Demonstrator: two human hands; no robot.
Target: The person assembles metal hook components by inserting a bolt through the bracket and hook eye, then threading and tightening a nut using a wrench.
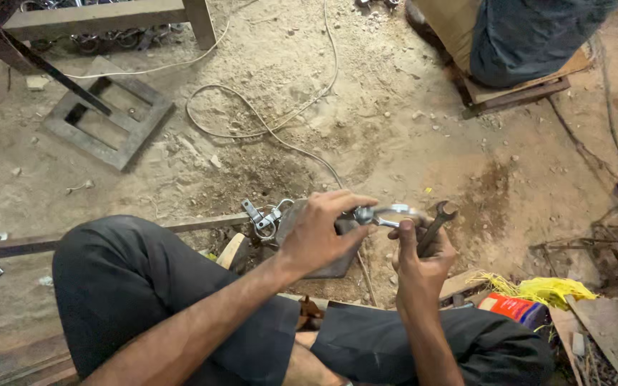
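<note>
Gripping a shiny metal fitting (388, 214) above the dark steel plate (323, 268), the left hand (321, 232) pinches it firmly, while the right hand (423, 257) closes around an open-end spanner (436, 225) just beside it. Better to seat the spanner mouth squarely and hold the fitting steady.
</note>
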